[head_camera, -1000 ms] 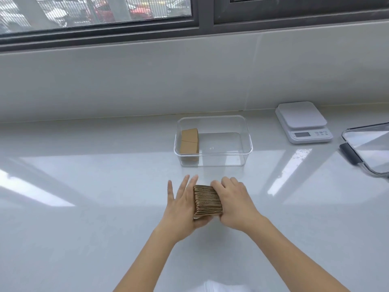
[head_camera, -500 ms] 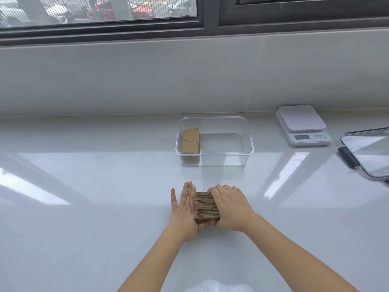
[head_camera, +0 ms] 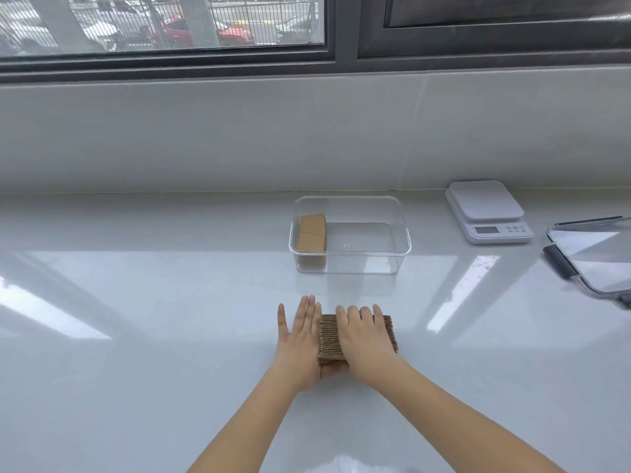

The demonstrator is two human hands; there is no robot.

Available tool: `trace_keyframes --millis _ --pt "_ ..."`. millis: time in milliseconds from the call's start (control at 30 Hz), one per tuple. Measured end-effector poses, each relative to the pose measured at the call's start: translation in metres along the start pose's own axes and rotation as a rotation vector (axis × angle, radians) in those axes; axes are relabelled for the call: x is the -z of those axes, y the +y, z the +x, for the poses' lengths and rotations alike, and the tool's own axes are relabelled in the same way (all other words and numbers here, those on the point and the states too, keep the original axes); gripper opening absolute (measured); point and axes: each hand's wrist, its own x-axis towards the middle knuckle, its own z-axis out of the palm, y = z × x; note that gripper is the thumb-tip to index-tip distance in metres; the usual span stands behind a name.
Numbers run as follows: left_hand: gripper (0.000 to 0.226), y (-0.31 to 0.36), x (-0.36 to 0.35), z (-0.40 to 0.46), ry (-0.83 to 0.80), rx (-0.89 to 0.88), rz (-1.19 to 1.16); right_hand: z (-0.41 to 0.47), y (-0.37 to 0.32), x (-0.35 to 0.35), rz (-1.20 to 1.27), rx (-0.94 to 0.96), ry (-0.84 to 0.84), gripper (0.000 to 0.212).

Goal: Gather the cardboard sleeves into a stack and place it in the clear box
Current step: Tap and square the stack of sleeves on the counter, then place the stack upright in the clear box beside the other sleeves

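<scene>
Left hand [head_camera: 300,339]: fingers together, flat against the cardboard stack [head_camera: 329,337]. Right hand [head_camera: 363,343]: fingers slightly apart, lying on top. Clear box [head_camera: 403,233] beyond the fingertips.

A brown stack of corrugated cardboard sleeves [head_camera: 329,337] stands on edge on the white counter, ribbed edges up, its middle covered from above, near the front and just nearer than the clear box [head_camera: 350,264]. That box is a transparent rectangle, open-topped and upright, with tan sleeves [head_camera: 311,232] standing against its left wall; the rest of its floor is bare
</scene>
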Motion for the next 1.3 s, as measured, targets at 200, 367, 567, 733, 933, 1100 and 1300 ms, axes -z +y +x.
trace_keyframes --millis 200,367,567,733,933,1100,1300 --pt "0.104 0.002 -0.001 -0.001 -0.013 -0.001 -0.023 0.001 0.003 -0.002 0.084 0.045 0.058 0.069" --pt "0.106 0.001 0.001 0.004 -0.072 -0.012 0.035 0.004 0.002 0.002 0.066 0.050 0.044 0.067" --pt "0.107 0.002 0.004 0.005 -0.089 -0.022 0.069 0.011 0.007 0.010 0.042 0.125 0.016 0.064" --pt "0.097 -0.007 0.020 0.002 -0.023 -0.016 -0.103 0.007 0.016 0.027 0.318 0.066 0.038 0.060" --pt "0.092 -0.019 0.076 -0.004 0.021 0.064 -0.910 -0.002 0.043 0.094 1.486 -0.205 0.007 0.067" --pt "0.071 -0.004 0.112 -0.016 -0.027 -0.067 -1.472 -0.007 0.055 0.121 1.851 -0.053 -0.129 0.041" --pt "0.074 0.001 0.125 -0.010 0.013 0.058 -1.666 -0.008 0.051 0.120 1.959 -0.009 -0.131 0.032"
